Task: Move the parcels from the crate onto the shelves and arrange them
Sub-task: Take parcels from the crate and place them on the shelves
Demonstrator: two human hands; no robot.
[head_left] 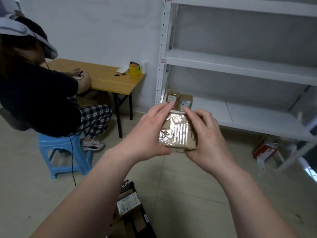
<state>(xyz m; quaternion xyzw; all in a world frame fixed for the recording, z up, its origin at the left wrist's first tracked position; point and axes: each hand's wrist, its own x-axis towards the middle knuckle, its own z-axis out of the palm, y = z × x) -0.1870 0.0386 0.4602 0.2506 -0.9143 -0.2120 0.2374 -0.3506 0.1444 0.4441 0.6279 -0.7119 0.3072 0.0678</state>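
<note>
The left hand (149, 133) and right hand (204, 134) curl round the sides of a tape-wrapped brown parcel (176, 133), held in the air before the white shelves (240, 66). Its barcode label is too blurred to read. Two labelled cardboard parcels (172, 97) stand on the lowest shelf (248, 117), their print illegible.

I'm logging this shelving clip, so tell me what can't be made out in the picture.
Head view, held parcel: label blurred under glossy tape; left hand and right hand cover its sides.
Head view, crate: cut off by the bottom edge, partly behind the left arm; contents uncountable.
Head view, left shelf parcel and right shelf parcel: labels too small to read.
</note>
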